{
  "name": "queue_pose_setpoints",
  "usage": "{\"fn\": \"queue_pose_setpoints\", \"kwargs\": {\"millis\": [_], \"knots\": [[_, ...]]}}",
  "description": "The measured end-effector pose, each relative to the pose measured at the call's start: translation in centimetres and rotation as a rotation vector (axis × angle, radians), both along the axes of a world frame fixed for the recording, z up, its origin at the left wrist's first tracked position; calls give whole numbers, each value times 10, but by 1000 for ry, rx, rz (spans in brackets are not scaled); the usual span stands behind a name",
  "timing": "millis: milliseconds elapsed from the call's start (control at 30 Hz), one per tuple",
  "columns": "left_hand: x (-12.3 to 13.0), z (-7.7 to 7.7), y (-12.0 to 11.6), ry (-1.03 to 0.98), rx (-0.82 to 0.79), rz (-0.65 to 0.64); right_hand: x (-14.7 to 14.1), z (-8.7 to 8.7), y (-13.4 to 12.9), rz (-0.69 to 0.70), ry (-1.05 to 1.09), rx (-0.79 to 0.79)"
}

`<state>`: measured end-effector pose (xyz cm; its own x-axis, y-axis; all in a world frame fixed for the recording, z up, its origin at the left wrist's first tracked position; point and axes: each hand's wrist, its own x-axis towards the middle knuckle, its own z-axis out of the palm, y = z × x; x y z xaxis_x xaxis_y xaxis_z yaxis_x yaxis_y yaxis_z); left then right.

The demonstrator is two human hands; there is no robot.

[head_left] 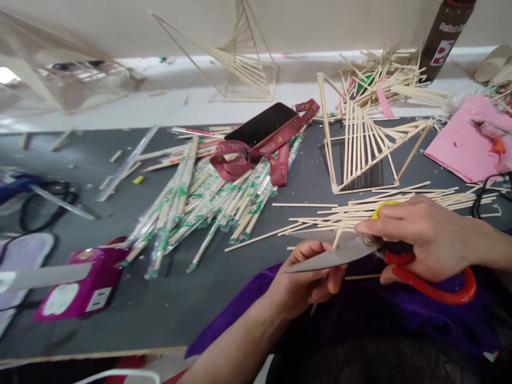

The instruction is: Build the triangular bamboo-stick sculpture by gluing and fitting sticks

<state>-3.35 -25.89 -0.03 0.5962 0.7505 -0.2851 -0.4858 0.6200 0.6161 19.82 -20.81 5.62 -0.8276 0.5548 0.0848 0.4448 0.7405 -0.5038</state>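
Observation:
My right hand [426, 234] is closed around the handles of a pair of scissors [326, 260] with red and yellow grips. The blades are apart and point left, over my left hand [306, 282]. Pinched in that left hand is a thin wooden stick [338, 238]; its upper end stands between the two blades, and a lower end shows beneath the fingers. Just beyond my hands lie several loose bare sticks [360, 210] on the grey table. Behind them stands a stick frame [366, 144] with fanned sticks.
Wrapped chopsticks [216, 197] lie in a pile, with a phone [262, 125] and red lanyard [280, 141] on top. A magenta box [90, 277] is at left. Pink paper [460, 144] and a dark bottle [446, 40] are at right. Another stick frame [240, 64] stands behind.

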Motion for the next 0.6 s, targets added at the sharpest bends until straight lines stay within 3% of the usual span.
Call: {"fn": "queue_pose_setpoints", "kwargs": {"millis": [333,600], "knots": [[5,16,10,215,-43,-14,5,15,-3,-42,-53,12],[23,41,30,109,76,-55,19,34,1,-92,33,65]]}}
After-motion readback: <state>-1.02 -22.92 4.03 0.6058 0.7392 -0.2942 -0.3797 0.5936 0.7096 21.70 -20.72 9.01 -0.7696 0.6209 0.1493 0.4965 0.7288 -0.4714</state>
